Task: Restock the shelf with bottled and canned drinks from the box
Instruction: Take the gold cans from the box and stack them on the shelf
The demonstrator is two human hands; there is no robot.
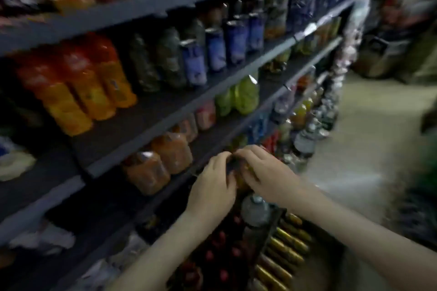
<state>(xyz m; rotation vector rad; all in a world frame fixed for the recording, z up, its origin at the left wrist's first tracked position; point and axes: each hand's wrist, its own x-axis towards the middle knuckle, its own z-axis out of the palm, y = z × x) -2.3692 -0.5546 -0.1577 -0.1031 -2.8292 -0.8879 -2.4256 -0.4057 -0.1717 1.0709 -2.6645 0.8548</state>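
The picture is blurred by motion. My left hand (214, 186) and my right hand (262, 172) meet in front of a low shelf edge (165, 123). Both curl around one small dark and yellowish drink (240, 172), mostly hidden between the fingers. Just below them stands a clear bottle with a grey cap (255, 210). Under my arms lie rows of gold cans (286, 245) and red-capped dark bottles (224, 255); whether they sit in a box is unclear.
Dark shelves rise on the left with orange bottles (78, 82), blue cans (212, 49), green bottles (246, 94) and orange jugs (160, 160). More bottles line the floor along the shelf foot (307, 134). A pale aisle floor (369, 130) runs on the right.
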